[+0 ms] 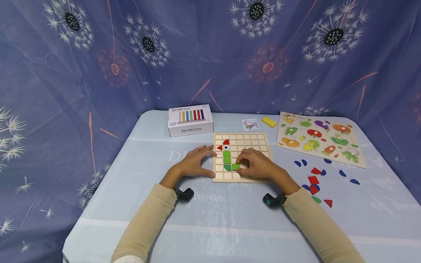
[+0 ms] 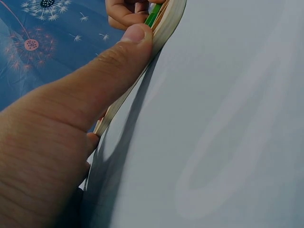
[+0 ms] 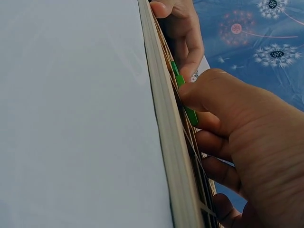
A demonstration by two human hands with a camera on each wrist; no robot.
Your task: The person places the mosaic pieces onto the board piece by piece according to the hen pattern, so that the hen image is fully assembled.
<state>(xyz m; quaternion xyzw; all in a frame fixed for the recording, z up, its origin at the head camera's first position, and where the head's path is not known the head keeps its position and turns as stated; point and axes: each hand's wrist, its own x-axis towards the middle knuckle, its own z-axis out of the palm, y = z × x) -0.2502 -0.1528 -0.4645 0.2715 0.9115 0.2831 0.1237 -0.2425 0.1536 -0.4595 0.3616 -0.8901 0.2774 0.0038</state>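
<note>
On the table lies a wooden grid board [image 1: 243, 138] with a partly laid tile figure. A red quarter-round tile [image 1: 226, 142], a red triangle [image 1: 219, 148], a white eye tile [image 1: 226, 148], two green squares and a darker green rounded tile [image 1: 227, 167] sit in its cells. My right hand [image 1: 258, 163] pinches a green square tile [image 1: 235, 167] beside the rounded one; the right wrist view shows the thumb against the green piece [image 3: 191, 116]. My left hand [image 1: 195, 161] rests spread along the board's left edge, its thumb [image 2: 128, 50] touching the rim near the lower corner.
Loose blue, red and green tiles [image 1: 314, 180] are scattered to the right. Behind them lies a vegetable puzzle board [image 1: 320, 138]. A white toy box [image 1: 190, 120], a small pattern card [image 1: 250, 124] and a yellow block [image 1: 269, 122] stand at the back.
</note>
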